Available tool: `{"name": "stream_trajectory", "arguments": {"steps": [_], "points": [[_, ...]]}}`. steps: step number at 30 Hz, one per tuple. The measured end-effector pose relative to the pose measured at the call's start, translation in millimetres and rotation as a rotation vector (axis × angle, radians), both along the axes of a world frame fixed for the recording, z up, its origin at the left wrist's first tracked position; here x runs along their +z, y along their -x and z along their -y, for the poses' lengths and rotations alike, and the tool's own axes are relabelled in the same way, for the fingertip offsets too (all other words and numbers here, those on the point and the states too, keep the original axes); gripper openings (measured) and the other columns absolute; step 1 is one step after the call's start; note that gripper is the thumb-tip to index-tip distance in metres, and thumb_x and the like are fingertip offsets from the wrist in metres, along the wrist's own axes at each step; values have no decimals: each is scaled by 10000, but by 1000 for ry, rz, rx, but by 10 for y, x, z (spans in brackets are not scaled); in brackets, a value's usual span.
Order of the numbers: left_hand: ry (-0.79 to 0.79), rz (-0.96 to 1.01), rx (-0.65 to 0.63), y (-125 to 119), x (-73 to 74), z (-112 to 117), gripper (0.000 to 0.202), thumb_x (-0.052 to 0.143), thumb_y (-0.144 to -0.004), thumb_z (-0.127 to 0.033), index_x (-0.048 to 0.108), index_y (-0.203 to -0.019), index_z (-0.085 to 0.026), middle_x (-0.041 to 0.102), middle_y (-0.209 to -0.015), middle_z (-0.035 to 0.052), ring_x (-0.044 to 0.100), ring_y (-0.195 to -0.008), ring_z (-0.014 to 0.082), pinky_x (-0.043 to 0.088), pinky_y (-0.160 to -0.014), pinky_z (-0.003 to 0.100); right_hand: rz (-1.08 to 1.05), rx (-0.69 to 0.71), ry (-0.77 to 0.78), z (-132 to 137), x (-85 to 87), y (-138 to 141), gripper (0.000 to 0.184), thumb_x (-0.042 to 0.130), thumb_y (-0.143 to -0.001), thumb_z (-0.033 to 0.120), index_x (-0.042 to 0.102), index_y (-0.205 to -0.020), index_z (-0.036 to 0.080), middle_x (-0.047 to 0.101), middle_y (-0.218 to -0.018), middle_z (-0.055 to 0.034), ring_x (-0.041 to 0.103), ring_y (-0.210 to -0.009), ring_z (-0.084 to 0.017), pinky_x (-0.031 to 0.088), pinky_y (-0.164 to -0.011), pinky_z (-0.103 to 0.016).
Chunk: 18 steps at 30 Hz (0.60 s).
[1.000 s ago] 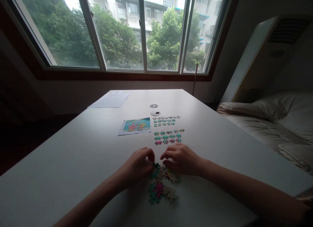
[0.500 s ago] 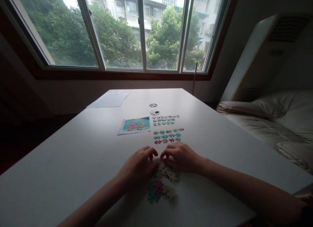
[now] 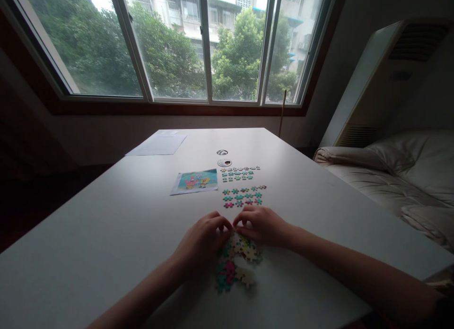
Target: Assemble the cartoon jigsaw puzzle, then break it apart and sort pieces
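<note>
My left hand [image 3: 204,241] and my right hand [image 3: 260,226] meet fingertip to fingertip over a joined cluster of jigsaw pieces [image 3: 236,263] on the white table [image 3: 106,225]. Both hands have curled fingers pressing on the top edge of that cluster; what lies under the fingertips is hidden. The cluster shows teal, pink and cream pieces. Further off lie loose pieces in rows [image 3: 243,198] and a second group [image 3: 238,174]. A small reference picture [image 3: 195,181] with cartoon figures lies left of them.
Two small round discs [image 3: 224,162] sit beyond the loose pieces. A sheet of paper [image 3: 156,144] lies at the table's far left. A wide window fills the back wall. A cushioned sofa [image 3: 400,177] stands right of the table.
Both hands have drawn closer together until their fingertips touch above the cluster. The left hand slid slightly right and forward. The cluster stays in place.
</note>
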<state>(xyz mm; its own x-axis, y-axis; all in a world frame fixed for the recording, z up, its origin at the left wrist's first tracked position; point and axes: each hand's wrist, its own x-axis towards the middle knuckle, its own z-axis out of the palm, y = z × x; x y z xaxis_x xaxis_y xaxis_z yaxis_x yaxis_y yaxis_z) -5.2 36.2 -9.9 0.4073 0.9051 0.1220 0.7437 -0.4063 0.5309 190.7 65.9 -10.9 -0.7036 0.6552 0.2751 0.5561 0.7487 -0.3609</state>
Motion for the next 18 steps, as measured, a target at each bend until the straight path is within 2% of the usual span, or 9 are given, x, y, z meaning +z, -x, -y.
{"name": "stream_trajectory", "arguments": {"steps": [6, 14, 18], "points": [[-22, 48, 4, 19, -24, -7, 155, 521, -777, -271, 631, -854, -195, 579, -790, 18, 532, -662, 136, 408, -621, 246, -70, 30, 40, -9, 9, -9, 87, 577, -750, 230, 590, -828, 192, 584, -754, 4, 511, -659, -89, 393, -606, -196], [1, 152, 8, -5, 74, -4, 188, 558, -755, -346, 638, -792, -180, 596, -721, 4, 503, -604, 117, 403, -574, 227, -171, 85, -269, -20, -8, -21, 78, 515, -800, 232, 578, -780, 191, 591, -694, 5, 503, -629, -93, 368, -632, -233], [-51, 167, 10, -17, 70, -8, 166, 564, -754, -325, 636, -791, -180, 587, -710, 0, 497, -598, 112, 408, -569, 227, -164, 90, -320, -22, 14, -21, 95, 501, -817, 243, 580, -791, 196, 599, -700, 4, 521, -646, -97, 371, -649, -242]]}}
